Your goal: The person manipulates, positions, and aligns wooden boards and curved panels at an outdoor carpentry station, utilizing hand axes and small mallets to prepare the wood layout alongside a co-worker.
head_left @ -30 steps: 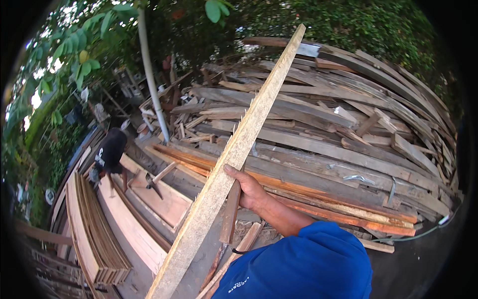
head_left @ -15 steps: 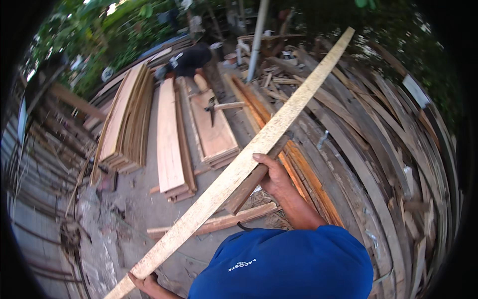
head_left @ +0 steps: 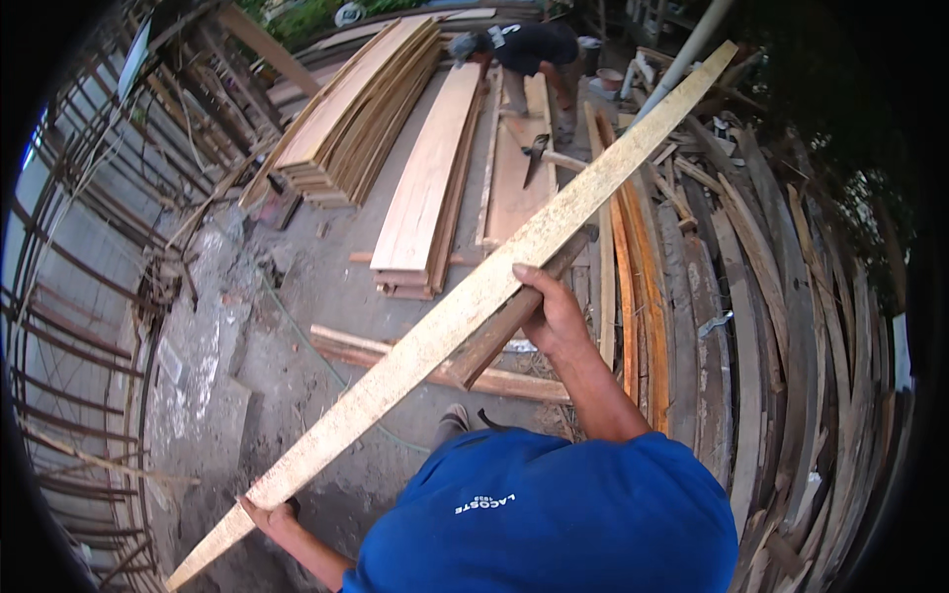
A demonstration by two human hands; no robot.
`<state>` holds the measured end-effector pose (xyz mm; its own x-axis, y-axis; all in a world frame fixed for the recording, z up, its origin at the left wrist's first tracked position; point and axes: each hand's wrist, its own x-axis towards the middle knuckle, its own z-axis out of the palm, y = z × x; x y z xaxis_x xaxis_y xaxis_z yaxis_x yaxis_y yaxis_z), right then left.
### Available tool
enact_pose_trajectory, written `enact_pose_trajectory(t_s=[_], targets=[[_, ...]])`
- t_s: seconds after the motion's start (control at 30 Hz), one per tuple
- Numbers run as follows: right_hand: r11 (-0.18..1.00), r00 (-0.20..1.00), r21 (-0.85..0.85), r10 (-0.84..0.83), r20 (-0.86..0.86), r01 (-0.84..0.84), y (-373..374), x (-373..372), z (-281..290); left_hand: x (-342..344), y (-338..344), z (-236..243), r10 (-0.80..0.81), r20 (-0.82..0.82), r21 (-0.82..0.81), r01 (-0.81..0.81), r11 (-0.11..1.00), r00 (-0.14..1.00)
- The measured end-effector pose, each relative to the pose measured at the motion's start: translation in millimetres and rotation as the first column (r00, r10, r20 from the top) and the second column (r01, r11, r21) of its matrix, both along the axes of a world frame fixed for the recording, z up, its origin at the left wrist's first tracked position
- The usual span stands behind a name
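Note:
A long pale plank (head_left: 395, 359) with rough speckling runs slantwise across my front, from lower left to upper right. Near its lower end, my left hand (head_left: 269, 518) is closed round the plank's edge. Further up, my right hand (head_left: 552, 308) grips it with the thumb laid over the top face; the other fingers are mostly hidden below. Tucked along the plank's underside at that hand is a shorter dark brown piece of wood (head_left: 494, 341); whether my fingers hold it too, I cannot tell.
Stacked boards (head_left: 341, 114) and a second board pile (head_left: 425, 183) stand ahead. A dark-bladed hand tool (head_left: 535, 158) lies on further boards, where another person (head_left: 534, 49) bends over. Old timber (head_left: 751, 287) crowds the right; a metal-barred wall (head_left: 74, 326) lines the left. A beam (head_left: 346, 346) lies on the ground.
The view has swung left and down, so the board stacks sit higher and further right. Both my hands keep their hold on the plank, its lower end now showing.

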<state>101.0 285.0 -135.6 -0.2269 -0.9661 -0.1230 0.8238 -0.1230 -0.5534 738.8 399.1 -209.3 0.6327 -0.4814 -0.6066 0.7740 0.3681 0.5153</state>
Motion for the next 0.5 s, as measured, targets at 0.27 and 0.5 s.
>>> enact_pose_trajectory(t_s=[0.27, 0.5], targets=[[0.99, 0.988, 0.028, 0.139, -0.065, -0.137, -91.6, 49.1, 8.3, 14.3, 16.5, 4.7, 0.148, -0.053, 0.087, -0.143, 0.986, 0.988], [0.987, 0.985, 0.033, 0.161, -0.061, -0.159, -186.9, 102.6, 18.0, 28.1, -69.7, 22.6, 0.157, -0.013, 0.103, -0.154, 0.983, 0.988]])
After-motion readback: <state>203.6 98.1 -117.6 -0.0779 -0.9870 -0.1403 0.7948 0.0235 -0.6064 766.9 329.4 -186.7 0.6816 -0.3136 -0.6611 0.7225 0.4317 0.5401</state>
